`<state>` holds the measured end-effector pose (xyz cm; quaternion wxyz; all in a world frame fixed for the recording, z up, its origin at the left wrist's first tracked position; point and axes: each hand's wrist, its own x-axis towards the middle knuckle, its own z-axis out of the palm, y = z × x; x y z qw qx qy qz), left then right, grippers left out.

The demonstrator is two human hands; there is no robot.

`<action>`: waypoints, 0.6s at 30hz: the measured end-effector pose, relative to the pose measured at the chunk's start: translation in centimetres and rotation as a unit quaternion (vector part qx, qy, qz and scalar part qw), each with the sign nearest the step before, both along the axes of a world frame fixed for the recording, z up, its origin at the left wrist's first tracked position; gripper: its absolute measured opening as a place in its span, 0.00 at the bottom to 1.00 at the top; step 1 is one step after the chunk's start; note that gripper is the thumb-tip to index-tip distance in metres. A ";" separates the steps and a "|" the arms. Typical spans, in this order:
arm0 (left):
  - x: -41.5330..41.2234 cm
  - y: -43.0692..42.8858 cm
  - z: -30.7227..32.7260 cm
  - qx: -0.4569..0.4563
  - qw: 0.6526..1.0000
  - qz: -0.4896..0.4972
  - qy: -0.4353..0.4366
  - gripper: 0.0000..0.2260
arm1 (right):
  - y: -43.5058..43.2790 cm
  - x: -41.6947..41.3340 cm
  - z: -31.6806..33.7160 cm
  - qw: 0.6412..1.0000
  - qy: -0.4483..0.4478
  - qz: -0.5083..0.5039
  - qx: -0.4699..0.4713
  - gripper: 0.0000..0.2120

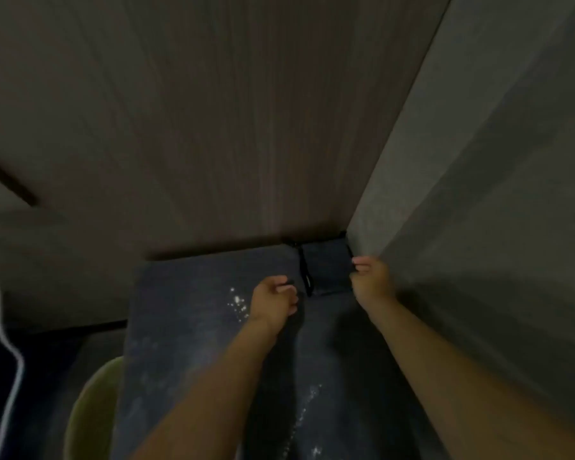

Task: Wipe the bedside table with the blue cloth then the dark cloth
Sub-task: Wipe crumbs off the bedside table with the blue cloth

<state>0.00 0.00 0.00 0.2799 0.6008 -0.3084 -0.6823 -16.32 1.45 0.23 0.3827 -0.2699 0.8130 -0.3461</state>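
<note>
The bedside table (pixel 186 327) has a dark top with white specks and streaks on it. A dark cloth (pixel 326 268) is spread at the table's far right corner, stretched between my two hands. My left hand (pixel 274 302) pinches its left edge, where a dark fold or strap hangs down. My right hand (pixel 370 277) grips its right edge, close against the grey panel. In the dim light I cannot tell whether the cloth is blue or black.
A wood-grain wall (pixel 229 127) rises behind the table. A grey fabric-covered panel (pixel 478 194) runs along the right side. A white cable (pixel 10 353) hangs at the left, and a pale green round object (pixel 93 410) sits below the table's left edge.
</note>
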 end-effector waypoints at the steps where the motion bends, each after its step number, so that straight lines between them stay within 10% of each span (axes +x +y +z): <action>1: -0.6 0.2 -1.0 0.000 1.000 0.001 -0.001 0.13 | -0.1 -0.3 -0.6 0.998 0.052 0.017 0.021 0.11; 10: -4.7 -1.4 -5.0 -0.002 0.998 0.021 -0.052 0.09 | -2.1 -2.1 -4.1 0.982 0.143 0.040 0.116 0.21; 14: -4.9 -1.9 -4.8 -0.015 0.993 -0.003 -0.117 0.12 | -1.8 -1.5 -3.9 0.978 0.163 0.012 0.131 0.07; 18: -5.5 -2.4 -4.2 -0.029 0.986 -0.036 -0.158 0.10 | -0.8 0.2 -3.9 0.988 0.017 -0.099 0.118 0.20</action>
